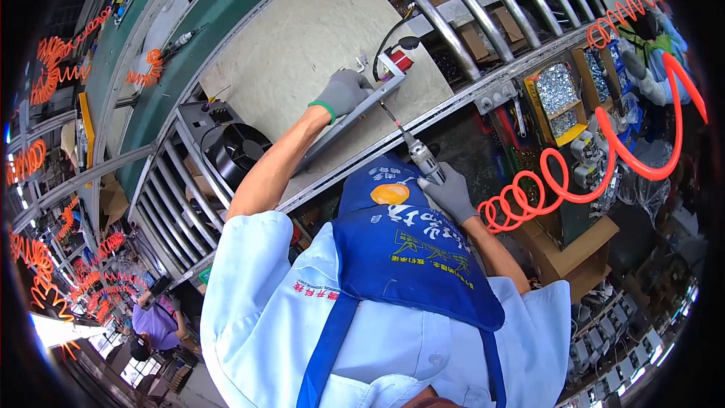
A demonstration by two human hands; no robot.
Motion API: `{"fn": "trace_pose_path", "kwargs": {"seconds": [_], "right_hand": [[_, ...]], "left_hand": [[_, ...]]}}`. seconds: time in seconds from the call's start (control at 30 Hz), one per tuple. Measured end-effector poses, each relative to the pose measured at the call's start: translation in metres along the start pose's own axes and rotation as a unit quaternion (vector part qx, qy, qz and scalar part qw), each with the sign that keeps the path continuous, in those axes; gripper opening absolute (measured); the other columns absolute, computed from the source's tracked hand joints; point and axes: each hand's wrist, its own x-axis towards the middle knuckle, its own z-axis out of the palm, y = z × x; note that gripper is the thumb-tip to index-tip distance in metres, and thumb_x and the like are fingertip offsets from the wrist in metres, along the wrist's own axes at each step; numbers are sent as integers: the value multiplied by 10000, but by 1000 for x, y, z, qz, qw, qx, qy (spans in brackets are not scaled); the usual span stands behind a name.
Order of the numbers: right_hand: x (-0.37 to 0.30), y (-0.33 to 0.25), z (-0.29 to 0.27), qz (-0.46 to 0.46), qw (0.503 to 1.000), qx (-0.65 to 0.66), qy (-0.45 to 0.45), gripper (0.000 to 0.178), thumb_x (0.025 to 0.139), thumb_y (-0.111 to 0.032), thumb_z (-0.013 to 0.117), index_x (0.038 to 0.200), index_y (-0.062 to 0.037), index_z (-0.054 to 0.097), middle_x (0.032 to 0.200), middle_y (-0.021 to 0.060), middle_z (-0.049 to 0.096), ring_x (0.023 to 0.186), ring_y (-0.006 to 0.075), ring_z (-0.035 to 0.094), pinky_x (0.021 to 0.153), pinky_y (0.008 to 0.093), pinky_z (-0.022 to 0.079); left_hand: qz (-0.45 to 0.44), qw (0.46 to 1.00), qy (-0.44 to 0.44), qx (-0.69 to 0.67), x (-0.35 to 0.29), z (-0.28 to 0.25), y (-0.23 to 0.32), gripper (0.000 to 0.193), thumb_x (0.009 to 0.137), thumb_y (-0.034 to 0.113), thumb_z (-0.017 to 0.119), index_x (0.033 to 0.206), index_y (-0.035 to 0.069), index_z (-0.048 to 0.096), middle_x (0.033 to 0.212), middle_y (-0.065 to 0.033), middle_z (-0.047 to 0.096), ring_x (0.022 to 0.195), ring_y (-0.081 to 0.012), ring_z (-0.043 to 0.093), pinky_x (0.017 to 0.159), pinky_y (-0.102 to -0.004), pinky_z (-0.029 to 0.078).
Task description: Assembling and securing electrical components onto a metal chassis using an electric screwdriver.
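My left hand (347, 94), in a grey glove with a green cuff, is closed on a long grey metal bar (340, 122) that lies slantwise over the pale board. At the bar's far end sits a red part (402, 60), with a black cable (380, 49) curving beside it. In my right hand (451, 194), also gloved in grey, is a silver power screwdriver (421, 155). Its long thin bit points up and left, with the tip close to the bar's near side. Whether the tip touches the bar, I cannot tell.
The pale board (279, 45) lies between metal rollers (453, 19). A black fan (238, 151) stands left of it. An orange coiled hose (559, 181) hangs at right, near trays of small metal parts (559, 94) and a cardboard box (566, 257). Other people work at far right and lower left.
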Motion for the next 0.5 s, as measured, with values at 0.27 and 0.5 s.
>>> {"fn": "trace_pose_path", "kwargs": {"seconds": [0.27,0.5], "right_hand": [[2,-3,3,12,1000,-14,13,381,727,-349,730,928,-49,611,796,164,651,750,307,654,675,394,491],[2,-2,4,8,1000,5,9,387,725,-349,735,940,-50,615,801,153,655,757,289,660,689,383,494]], "left_hand": [[34,997,-42,63,12,-3,11,279,787,251,574,891,30,709,775,-224,654,689,-331,650,664,-400,503],[22,991,-59,118,31,4,14,296,778,229,561,842,-32,686,811,-270,643,752,-404,651,697,-444,506]]}}
